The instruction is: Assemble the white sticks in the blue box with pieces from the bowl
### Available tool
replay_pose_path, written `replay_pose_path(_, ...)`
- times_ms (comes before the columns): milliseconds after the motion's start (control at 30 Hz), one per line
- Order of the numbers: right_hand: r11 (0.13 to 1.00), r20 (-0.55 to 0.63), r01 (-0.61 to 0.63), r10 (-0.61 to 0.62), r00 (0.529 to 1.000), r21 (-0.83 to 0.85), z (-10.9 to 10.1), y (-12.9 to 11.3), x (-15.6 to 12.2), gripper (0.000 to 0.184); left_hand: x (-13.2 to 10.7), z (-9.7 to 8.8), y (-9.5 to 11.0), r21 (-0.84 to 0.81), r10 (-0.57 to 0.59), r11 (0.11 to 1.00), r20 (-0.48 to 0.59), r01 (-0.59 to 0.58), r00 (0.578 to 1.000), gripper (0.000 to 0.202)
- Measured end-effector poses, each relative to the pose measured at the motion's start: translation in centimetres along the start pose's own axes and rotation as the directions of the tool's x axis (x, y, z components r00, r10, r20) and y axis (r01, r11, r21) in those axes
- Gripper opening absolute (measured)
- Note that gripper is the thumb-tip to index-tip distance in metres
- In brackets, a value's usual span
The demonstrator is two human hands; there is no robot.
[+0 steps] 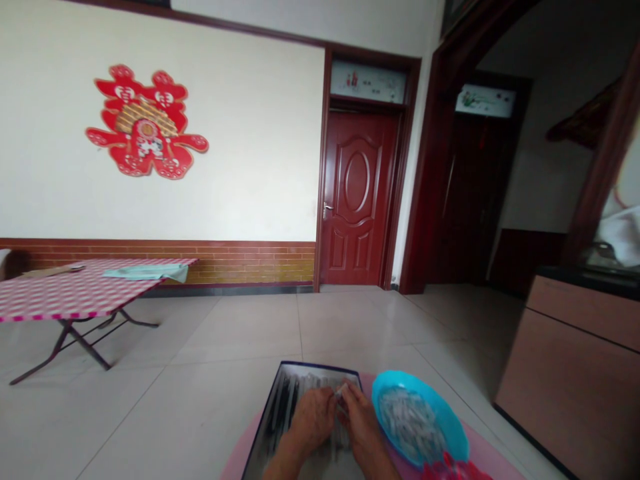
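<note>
My left hand (313,420) and my right hand (361,427) hang close together over a dark rectangular tray (320,369) lined with rows of thin grey-white strips. A small white piece (341,391) sits at the fingertips of both hands, and its exact shape is too small to tell. The hands hide the tray's middle. To the right of my right hand stands a blue plastic bowl (395,381), heaped with small white pieces (410,423). The tray and bowl rest on a round pink mat (483,453).
A red object (450,469) lies at the bowl's near edge. A folding table (75,297) with a pink checked cloth stands at the left, holding a pale green sheet. A wooden cabinet (570,373) stands at the right. Ahead are a tiled floor and a red door (357,193).
</note>
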State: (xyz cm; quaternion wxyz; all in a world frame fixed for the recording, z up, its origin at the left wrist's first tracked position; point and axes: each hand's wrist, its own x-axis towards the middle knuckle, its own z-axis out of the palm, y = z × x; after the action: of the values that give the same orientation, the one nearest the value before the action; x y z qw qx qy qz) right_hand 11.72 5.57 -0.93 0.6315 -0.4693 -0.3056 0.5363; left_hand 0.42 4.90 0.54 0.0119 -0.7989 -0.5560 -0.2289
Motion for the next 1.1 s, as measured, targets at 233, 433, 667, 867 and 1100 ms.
replay_pose_path(233, 0.997, 0.014, 0.008, -0.009, 1.0, 0.073, -0.3, 0.0, 0.0, 0.049, -0.1, -0.5, 0.4, -0.067, -0.051, 0.997, -0.04, 0.048, 0.998, 0.035)
replay_pose_path(433, 0.993, -0.064, 0.008, 0.0, 0.998, 0.121, -0.1, -1.1, 0.2, 0.045, 0.8, -2.0, 1.8, -0.065, -0.082, 0.995, -0.04, 0.08, 0.996, 0.033)
replay_pose_path(667, 0.996, -0.069, 0.0, 0.007, 0.998, 0.094, 0.0, -0.9, -0.2, 0.045, 0.3, -1.7, 0.9, -0.038, 0.003, 0.999, -0.068, -0.005, 0.998, 0.037)
replay_pose_path(867, 1.0, -0.073, 0.013, -0.011, 0.997, 0.026, 0.2, -1.3, -0.4, 0.036, 0.1, -2.3, 0.9, -0.005, 0.054, 0.999, 0.022, -0.054, 0.998, 0.041)
replay_pose_path(1100, 0.997, -0.024, 0.071, -0.072, 0.997, -0.043, 0.3, -1.4, -0.7, 0.032, -0.1, -2.4, 1.1, -0.026, 0.051, 0.998, 0.007, -0.051, 0.999, 0.041)
